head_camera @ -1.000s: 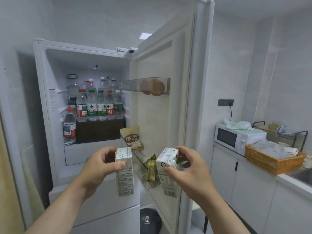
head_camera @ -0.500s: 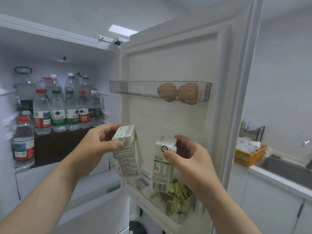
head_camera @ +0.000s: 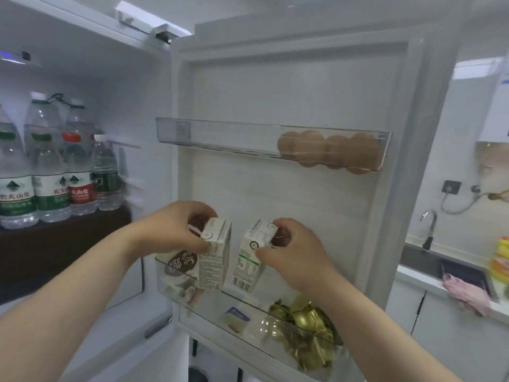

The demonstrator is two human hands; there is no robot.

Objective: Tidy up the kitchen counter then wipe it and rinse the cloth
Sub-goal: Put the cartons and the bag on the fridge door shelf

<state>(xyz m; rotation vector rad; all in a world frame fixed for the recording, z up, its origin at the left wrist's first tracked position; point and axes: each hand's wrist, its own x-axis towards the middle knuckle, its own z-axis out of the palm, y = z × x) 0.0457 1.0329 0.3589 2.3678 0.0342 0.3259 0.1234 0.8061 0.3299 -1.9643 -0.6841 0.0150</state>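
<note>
Head: left hand (head_camera: 169,230) holds carton (head_camera: 214,263); bottles (head_camera: 49,193) read 农夫山.

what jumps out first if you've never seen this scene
The left hand and right hand each grip a small white carton, the left carton and right carton side by side at the open fridge door's lower bin. Above, brown eggs sit at the right end of the clear upper door shelf. Water bottles crowd the fridge shelf on the left.

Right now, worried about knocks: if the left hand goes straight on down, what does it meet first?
Likely the lower door shelf floor, under the left hand's carton; the brown pouch sits beside.
</note>
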